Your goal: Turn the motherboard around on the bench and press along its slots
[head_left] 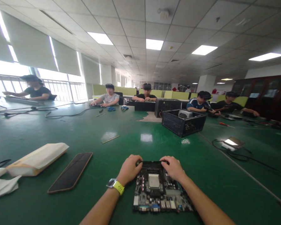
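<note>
In front of me a motherboard [168, 193] lies on the green table, its row of ports towards me. A silvery processor [154, 181] sits in its socket. My left hand [130, 168] is closed at the board's far left corner, thumb on top and fingers curled over the edge. At the far right corner my right hand [174, 168] grips in the same way. A dark strip [151, 163] runs along the far edge between my thumbs; whether it is a separate part I cannot tell. The undersides of my fingers are hidden.
Left of me lie a phone [71, 172] and a pack of tissues [38, 159]. Beyond the board stands an open black computer case [184, 123]. A screwdriver [224, 124] and a cabled device [233, 143] are at right. Several people sit around the green table [121, 150].
</note>
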The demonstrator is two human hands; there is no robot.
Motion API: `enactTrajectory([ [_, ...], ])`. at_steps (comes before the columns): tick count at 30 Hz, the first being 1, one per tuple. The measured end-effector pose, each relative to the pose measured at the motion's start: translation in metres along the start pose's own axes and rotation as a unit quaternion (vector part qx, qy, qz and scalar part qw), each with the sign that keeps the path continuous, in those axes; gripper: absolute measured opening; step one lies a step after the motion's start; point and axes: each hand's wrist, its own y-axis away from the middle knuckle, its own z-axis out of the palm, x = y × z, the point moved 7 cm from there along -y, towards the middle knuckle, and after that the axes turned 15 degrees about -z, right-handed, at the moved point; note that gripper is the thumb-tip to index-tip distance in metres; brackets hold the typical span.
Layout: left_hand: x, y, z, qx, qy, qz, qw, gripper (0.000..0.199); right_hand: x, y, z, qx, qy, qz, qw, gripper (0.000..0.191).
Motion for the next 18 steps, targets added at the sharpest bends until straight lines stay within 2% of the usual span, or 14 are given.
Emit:
enactTrajectory([
  [10, -0.0057, -0.0015, 0.0023, 0.001, 0.006, -0.013, 1.000, 0.013, 0.0051, -0.0006, 0.0020, 0.010, -0.010, 0.001, 1.000, 0.025],
  [18, -0.0025, 0.0000, -0.0021, 0.012, 0.012, -0.011, 1.000, 0.013, 0.0053, -0.0007, 0.0025, 0.016, -0.016, -0.003, 1.000, 0.025],
])
